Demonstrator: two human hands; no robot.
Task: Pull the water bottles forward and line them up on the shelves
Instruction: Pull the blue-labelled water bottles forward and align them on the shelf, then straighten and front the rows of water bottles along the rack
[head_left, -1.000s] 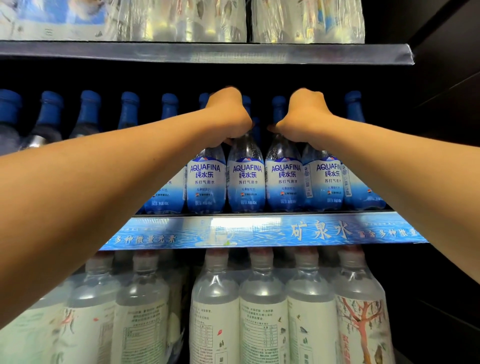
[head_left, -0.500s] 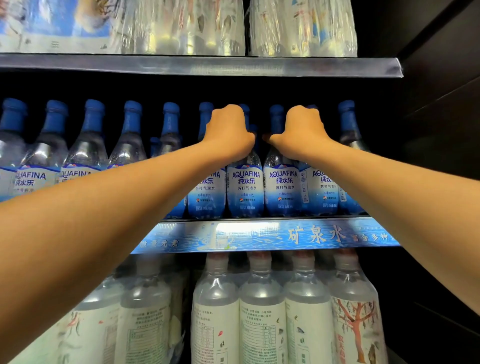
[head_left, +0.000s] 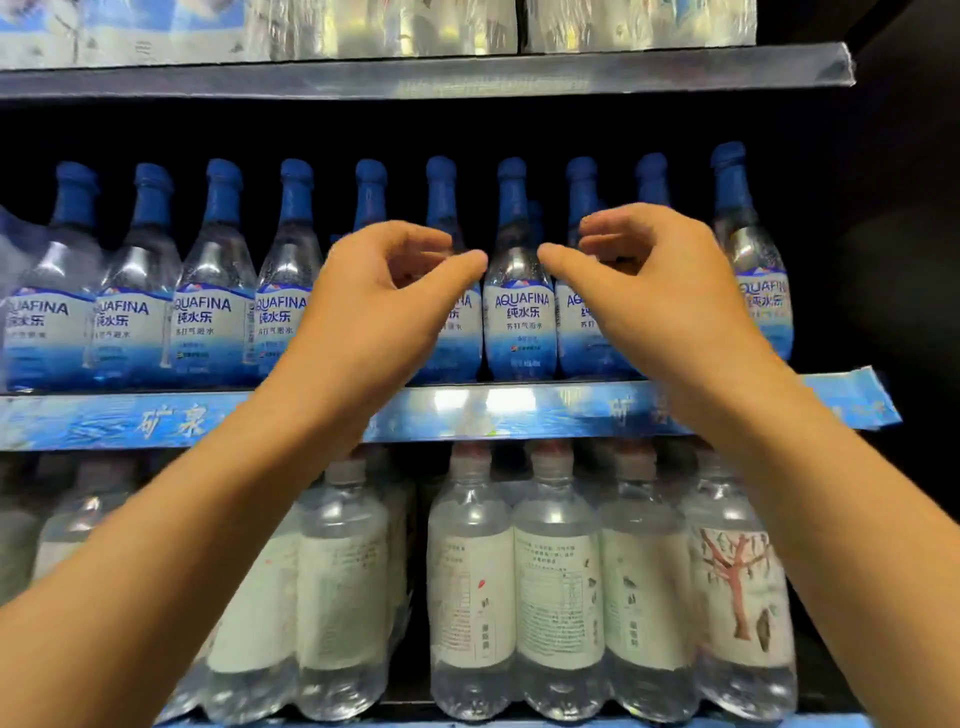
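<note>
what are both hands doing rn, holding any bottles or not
Left hand: open, fingers curled, holding nothing.
Right hand: open, fingers curled, holding nothing; Aquafina bottle stands between the thumbs.

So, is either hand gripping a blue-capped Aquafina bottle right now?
No, the left hand and right hand are open, fingers curled loosely in front of the Aquafina bottles, closed on none.

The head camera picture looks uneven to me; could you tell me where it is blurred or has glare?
Head view: the left bottles and lower bottles smear with blur; the middle bottle reads sharply; glare streaks the shelf strip; the back of the shelf is dark; both the left hand and right hand are well lit.
</note>
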